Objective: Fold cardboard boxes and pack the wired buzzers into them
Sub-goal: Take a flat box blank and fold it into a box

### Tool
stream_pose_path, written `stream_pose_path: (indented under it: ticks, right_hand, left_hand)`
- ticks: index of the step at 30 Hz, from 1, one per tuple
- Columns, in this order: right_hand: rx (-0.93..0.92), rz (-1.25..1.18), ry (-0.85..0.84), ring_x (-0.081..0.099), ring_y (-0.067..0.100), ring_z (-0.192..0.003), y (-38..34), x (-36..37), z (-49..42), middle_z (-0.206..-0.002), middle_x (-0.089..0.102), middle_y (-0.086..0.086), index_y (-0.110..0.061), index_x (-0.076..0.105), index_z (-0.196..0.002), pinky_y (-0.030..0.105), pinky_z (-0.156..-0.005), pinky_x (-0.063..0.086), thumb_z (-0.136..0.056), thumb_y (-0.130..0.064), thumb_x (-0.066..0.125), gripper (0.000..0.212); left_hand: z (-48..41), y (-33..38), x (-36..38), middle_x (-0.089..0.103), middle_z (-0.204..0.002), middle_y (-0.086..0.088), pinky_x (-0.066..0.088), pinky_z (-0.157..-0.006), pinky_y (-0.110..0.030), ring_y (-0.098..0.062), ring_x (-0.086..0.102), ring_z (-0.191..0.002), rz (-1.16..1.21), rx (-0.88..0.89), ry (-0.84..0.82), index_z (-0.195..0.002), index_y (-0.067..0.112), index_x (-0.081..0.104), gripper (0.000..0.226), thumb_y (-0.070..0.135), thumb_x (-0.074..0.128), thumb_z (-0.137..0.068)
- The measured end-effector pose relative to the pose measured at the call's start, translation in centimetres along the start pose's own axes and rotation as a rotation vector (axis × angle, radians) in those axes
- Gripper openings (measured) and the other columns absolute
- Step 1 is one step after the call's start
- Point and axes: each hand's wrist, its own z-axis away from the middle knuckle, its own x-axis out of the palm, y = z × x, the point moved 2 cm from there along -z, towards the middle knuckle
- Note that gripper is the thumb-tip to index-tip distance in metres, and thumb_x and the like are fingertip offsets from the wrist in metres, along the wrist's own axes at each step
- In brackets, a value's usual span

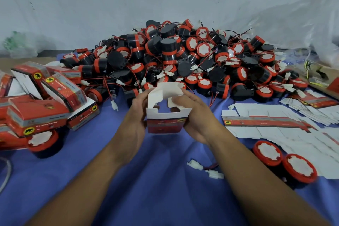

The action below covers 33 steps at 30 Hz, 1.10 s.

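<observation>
Blue cloth (165, 180); red-and-white box (165, 124), flaps open.

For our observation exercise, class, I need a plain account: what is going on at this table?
A person is folding a small red and white box, gripping it with the left hand and the right hand; its top flaps are open. Behind it lies a big pile of buzzers. At the left, closed boxes are heaped, and flat boxes lie at the right, all on a blue cloth.
</observation>
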Motion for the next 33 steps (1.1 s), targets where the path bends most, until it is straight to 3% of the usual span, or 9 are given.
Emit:
stream_pose_path:
  ticks: [4,7,12,16,20,23,26,28,33]
  right_hand:
    - [-0.037,0.116,0.014,0.066,0.008,-0.065,0.0,0.3,0.1,-0.077,0.073,-0.003,-0.016,0.074,-0.103,0.024,-0.06,0.053,-0.1,-0.007,0.05,0.025]
    - [-0.11,0.219,0.001,0.067,0.017,-0.087,0.7,0.7,0.0,-0.099,0.074,0.006,-0.02,0.075,-0.108,0.03,-0.078,0.058,-0.1,-0.031,0.056,0.023]
    - [-0.018,0.255,-0.055,0.063,0.017,-0.12,1.2,0.8,0.0,-0.125,0.07,0.002,-0.03,0.071,-0.117,0.038,-0.106,0.047,-0.084,-0.074,0.044,0.061]
    - [-0.068,0.27,-0.152,0.064,0.016,-0.115,1.1,0.8,0.1,-0.124,0.07,0.0,-0.032,0.066,-0.123,0.031,-0.099,0.052,-0.095,-0.04,0.059,0.03]
    - [-0.14,0.275,-0.023,0.067,0.018,-0.103,0.9,0.6,-0.1,-0.115,0.073,0.007,-0.022,0.068,-0.119,0.032,-0.089,0.056,-0.091,-0.024,0.062,0.03]
    - [-0.173,0.304,0.061,0.066,0.013,-0.093,0.9,0.4,-0.1,-0.102,0.075,0.0,-0.027,0.075,-0.107,0.027,-0.077,0.053,-0.088,-0.021,0.06,0.025]
    - [-0.187,0.197,0.066,0.068,0.019,-0.098,1.5,0.6,-0.3,-0.11,0.074,0.008,-0.017,0.072,-0.118,0.033,-0.083,0.058,-0.096,-0.019,0.059,0.025]
    - [-0.208,0.143,0.06,0.067,0.024,-0.108,1.7,0.9,-0.3,-0.12,0.071,0.013,-0.011,0.067,-0.126,0.037,-0.093,0.056,-0.1,-0.019,0.058,0.029]
    - [-0.122,0.209,0.006,0.063,0.032,-0.114,1.7,1.3,0.2,-0.126,0.066,0.021,-0.02,0.068,-0.126,0.047,-0.103,0.049,-0.095,-0.041,0.062,0.038]
  left_hand:
    - [0.8,-0.3,0.2,0.066,-0.117,0.015,0.054,-0.08,-0.022,-0.007,0.064,-0.107,-0.254,0.193,-0.016,-0.121,0.044,0.056,0.054,0.075,0.062,-0.078]
    - [0.7,-0.3,-0.4,0.07,-0.11,0.007,0.055,-0.076,-0.024,-0.01,0.066,-0.098,-0.144,0.209,0.084,-0.113,0.038,0.063,0.033,0.056,0.063,-0.084]
    - [0.3,-0.2,-1.0,0.071,-0.114,-0.001,0.053,-0.08,-0.032,-0.019,0.067,-0.104,-0.042,0.142,0.15,-0.109,0.033,0.066,0.027,0.039,0.069,-0.082]
    - [0.3,0.0,-0.9,0.07,-0.116,-0.001,0.055,-0.077,-0.03,-0.018,0.067,-0.103,0.006,0.145,0.138,-0.112,0.032,0.066,0.024,0.029,0.062,-0.089]
    - [0.6,0.1,-0.6,0.067,-0.123,-0.002,0.055,-0.084,-0.031,-0.022,0.064,-0.111,-0.044,0.168,0.046,-0.119,0.03,0.064,0.027,0.028,0.059,-0.093]
    - [0.7,0.1,-0.4,0.064,-0.126,0.008,0.047,-0.097,-0.033,-0.013,0.058,-0.119,-0.087,0.156,0.054,-0.121,0.033,0.063,0.037,0.018,0.054,-0.089]
    - [1.3,0.1,0.1,0.041,-0.145,0.027,0.032,-0.11,-0.017,0.008,0.036,-0.135,-0.535,0.262,0.207,-0.147,0.03,0.037,0.058,0.034,0.053,-0.092]
    - [1.9,-0.1,1.0,0.026,-0.154,0.022,0.024,-0.111,-0.009,0.011,0.023,-0.141,-0.766,0.355,0.216,-0.154,0.023,0.023,0.077,0.047,0.058,-0.09]
    - [1.7,0.3,0.7,0.033,-0.15,0.005,0.018,-0.106,0.0,0.013,0.022,-0.136,-0.988,0.53,0.235,-0.146,0.013,0.041,0.079,0.054,0.065,-0.084]
